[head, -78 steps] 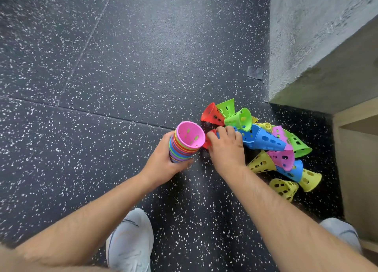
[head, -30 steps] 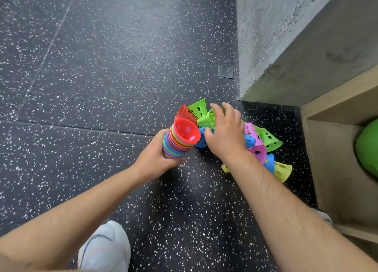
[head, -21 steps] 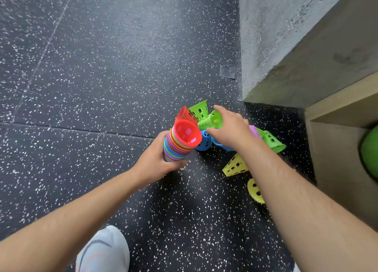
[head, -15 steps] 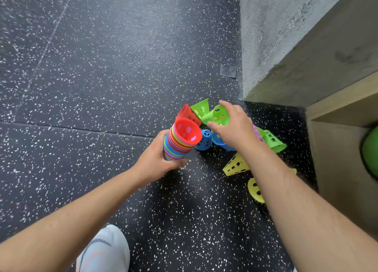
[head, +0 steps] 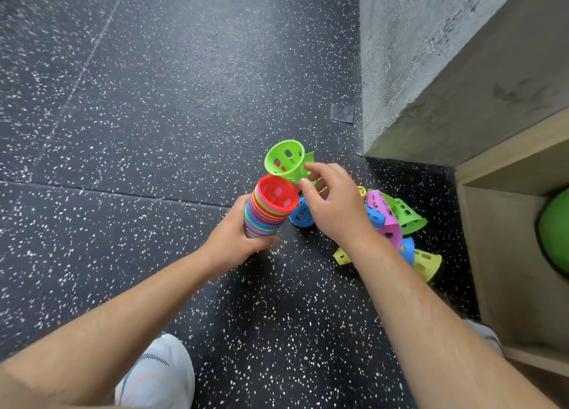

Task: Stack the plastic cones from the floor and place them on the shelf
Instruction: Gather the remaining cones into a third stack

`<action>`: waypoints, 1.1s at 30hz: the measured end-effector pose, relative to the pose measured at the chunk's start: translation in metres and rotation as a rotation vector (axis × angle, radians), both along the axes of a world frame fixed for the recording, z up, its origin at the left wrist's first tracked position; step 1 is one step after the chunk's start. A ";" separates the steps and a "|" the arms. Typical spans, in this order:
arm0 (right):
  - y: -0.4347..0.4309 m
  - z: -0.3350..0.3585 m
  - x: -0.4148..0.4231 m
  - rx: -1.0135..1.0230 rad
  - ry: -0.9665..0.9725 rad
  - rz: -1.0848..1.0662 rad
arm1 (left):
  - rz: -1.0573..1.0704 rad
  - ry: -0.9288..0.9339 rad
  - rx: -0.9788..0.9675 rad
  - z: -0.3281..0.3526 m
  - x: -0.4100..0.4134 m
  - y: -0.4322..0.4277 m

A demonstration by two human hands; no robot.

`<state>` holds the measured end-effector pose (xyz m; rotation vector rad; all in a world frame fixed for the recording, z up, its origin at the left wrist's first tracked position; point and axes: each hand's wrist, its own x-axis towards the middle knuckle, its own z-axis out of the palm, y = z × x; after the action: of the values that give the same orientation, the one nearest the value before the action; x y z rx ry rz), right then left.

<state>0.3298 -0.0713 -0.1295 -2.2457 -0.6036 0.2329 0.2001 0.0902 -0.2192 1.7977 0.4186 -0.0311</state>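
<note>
My left hand (head: 235, 238) grips a stack of nested coloured cones (head: 266, 213) with a red cone on top, its open mouth facing me. My right hand (head: 334, 207) pinches a green perforated cone (head: 284, 161) by its narrow end, just above and behind the stack's mouth. Several loose cones lie in a pile (head: 397, 224) on the floor to the right: blue, pink, green and yellow. A blue cone (head: 300, 216) lies right beside the stack, partly hidden by my right hand.
The speckled black floor (head: 154, 116) stretches left and ahead. A grey concrete wall corner (head: 415, 85) rises at the upper right. A wooden shelf (head: 505, 254) stands at the right with a green ball (head: 554, 233) inside. My white shoes (head: 160, 374) are below.
A red cone went onto the stack over the pink one. My right hand then picked a green cone out of the pile and lifted it up beside the stack's mouth.
</note>
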 end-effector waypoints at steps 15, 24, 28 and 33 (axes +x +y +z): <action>0.045 -0.040 0.014 -0.345 -0.025 0.232 | 0.144 -0.004 -0.007 -0.001 -0.030 0.022; 0.059 -0.064 -0.034 -0.451 -0.004 0.324 | 0.179 -0.013 -0.036 -0.002 -0.040 0.024; 0.078 -0.070 -0.042 -0.523 -0.045 0.462 | 0.237 -0.016 -0.033 -0.004 -0.060 0.032; 0.088 -0.077 -0.044 -0.455 -0.007 0.431 | 0.298 0.015 -0.040 -0.005 -0.079 0.040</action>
<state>0.2855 0.0163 -0.2061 -2.5184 -1.1309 0.6317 0.1209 0.1307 -0.2244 1.6804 0.6877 0.1547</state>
